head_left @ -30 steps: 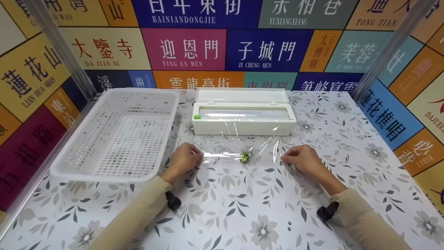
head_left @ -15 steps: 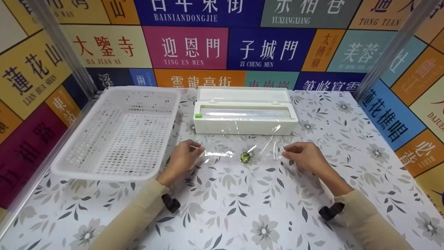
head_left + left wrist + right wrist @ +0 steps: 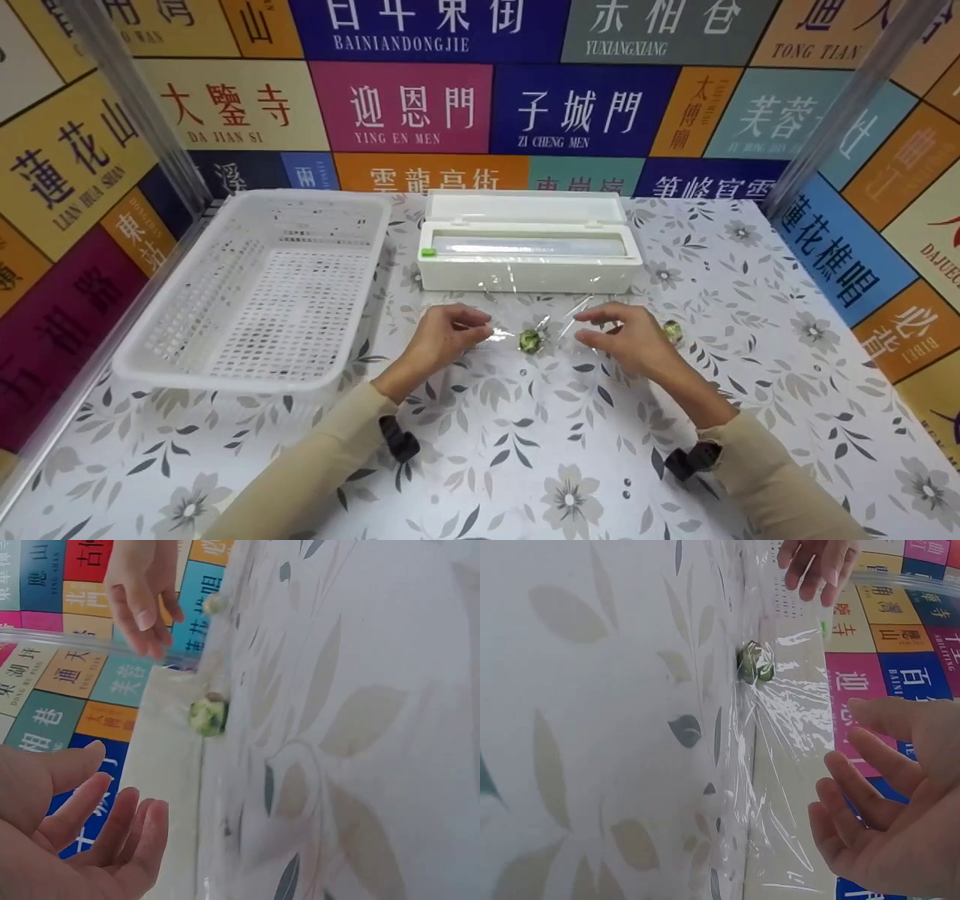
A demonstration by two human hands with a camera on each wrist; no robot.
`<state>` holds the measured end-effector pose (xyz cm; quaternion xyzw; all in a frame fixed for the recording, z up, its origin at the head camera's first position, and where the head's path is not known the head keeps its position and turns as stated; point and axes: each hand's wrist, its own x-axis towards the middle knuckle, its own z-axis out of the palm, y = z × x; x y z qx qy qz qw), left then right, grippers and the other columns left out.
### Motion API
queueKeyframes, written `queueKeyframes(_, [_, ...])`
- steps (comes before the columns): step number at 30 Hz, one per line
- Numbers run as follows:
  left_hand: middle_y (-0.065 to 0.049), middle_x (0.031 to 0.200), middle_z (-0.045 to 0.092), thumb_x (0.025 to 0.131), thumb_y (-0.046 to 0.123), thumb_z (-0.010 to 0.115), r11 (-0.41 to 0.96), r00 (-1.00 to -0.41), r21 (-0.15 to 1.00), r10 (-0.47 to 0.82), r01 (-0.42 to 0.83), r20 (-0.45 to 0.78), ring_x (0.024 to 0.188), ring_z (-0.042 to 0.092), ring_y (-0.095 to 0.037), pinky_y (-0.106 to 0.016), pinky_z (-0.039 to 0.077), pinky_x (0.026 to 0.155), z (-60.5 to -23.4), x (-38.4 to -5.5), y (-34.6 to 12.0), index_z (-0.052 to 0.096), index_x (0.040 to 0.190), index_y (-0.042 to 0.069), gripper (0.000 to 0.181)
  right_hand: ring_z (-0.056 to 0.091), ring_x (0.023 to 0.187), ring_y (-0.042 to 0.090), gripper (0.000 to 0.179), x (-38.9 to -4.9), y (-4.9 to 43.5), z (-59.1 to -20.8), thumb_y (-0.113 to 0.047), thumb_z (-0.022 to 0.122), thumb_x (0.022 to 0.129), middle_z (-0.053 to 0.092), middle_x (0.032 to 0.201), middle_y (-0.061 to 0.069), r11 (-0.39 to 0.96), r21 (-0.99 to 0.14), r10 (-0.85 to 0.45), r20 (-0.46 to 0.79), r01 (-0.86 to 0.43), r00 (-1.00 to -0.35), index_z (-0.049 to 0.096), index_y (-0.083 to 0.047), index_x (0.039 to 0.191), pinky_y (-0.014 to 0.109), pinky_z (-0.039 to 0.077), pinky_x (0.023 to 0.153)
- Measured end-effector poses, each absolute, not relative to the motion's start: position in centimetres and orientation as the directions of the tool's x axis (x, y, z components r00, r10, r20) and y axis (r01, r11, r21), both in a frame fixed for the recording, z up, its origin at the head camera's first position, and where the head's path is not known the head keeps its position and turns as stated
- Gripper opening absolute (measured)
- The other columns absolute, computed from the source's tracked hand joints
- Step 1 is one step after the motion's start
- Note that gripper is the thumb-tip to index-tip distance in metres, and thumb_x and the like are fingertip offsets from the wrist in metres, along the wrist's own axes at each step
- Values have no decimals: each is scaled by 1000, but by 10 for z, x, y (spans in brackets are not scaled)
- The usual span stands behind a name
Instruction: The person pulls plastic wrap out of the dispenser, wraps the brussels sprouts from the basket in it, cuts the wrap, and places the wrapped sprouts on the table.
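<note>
My left hand [image 3: 442, 341] hovers left of a small green vegetable piece [image 3: 530, 341], its fingers loosely spread and apart from it. On the other side is my right hand [image 3: 626, 337], fingers parted with nothing between them. Clear plastic wrap [image 3: 787, 735] stretches from a white dispenser box [image 3: 529, 275] toward me and lies over the green piece. In the left wrist view, the vegetable piece [image 3: 208, 715] sits on the table beyond my left fingers. A second similar green piece [image 3: 673, 331] lies just right of my right hand. Their exact kind is too small to tell.
A white perforated plastic basket [image 3: 346, 315] stands at the left. The dispenser's lid [image 3: 525, 206] is raised at the back, with a green slider [image 3: 428, 253] at its left end. A flower-patterned cloth [image 3: 487, 450] covers the table. Printed panels [image 3: 397, 109] wall the back and sides.
Both hands have let go of the wrap's sides and moved inward toward the green piece. The second green piece, formerly hidden by my right hand, now shows.
</note>
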<state>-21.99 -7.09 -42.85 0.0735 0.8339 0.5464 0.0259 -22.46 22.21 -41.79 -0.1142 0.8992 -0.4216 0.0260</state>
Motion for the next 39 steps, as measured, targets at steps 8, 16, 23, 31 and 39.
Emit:
queueKeyframes(8, [-16,106,76,85,5,77,353,-977,935,192,-20,-93,82,72,-15,-23,62,71,-433,-230,-45,74,108,-2,24,70,99,30,24,-231,194,-433,-14,79,85,75,110,11,603,-764,-283,61,-227,-957,76,-9,109,22,55,71])
queueKeyframes(16, [-17,104,76,84,-1,75,406,-972,914,212,-8,-103,68,63,-9,-18,57,60,-438,-238,-24,75,107,-1,23,72,93,27,25,-240,180,-443,-12,80,84,76,104,14,610,-775,-286,-17,-168,-958,76,-9,109,24,56,65])
queueKeyframes(23, [-15,97,78,80,2,79,476,-971,879,223,29,-89,64,62,-11,-16,53,54,-447,-244,-20,77,101,3,21,72,92,24,25,-247,176,-445,-11,80,82,77,103,13,619,-774,-292,-70,-133,-954,76,-10,107,23,57,69])
queueKeyframes(31, [-12,93,78,77,4,83,539,-965,833,262,125,-25,76,68,-13,-18,57,67,-449,-248,-20,78,98,4,21,72,92,20,21,-251,171,-445,-15,83,81,78,101,7,655,-748,-251,-84,-105,-964,78,-14,101,26,55,80])
queueKeyframes(39, [-12,95,78,76,5,84,591,-955,789,295,171,-14,81,71,-19,-20,58,68,-447,-250,-20,76,102,4,28,70,89,19,17,-252,167,-443,-19,81,84,78,100,6,687,-719,-230,-81,-103,-970,79,-17,100,25,53,76])
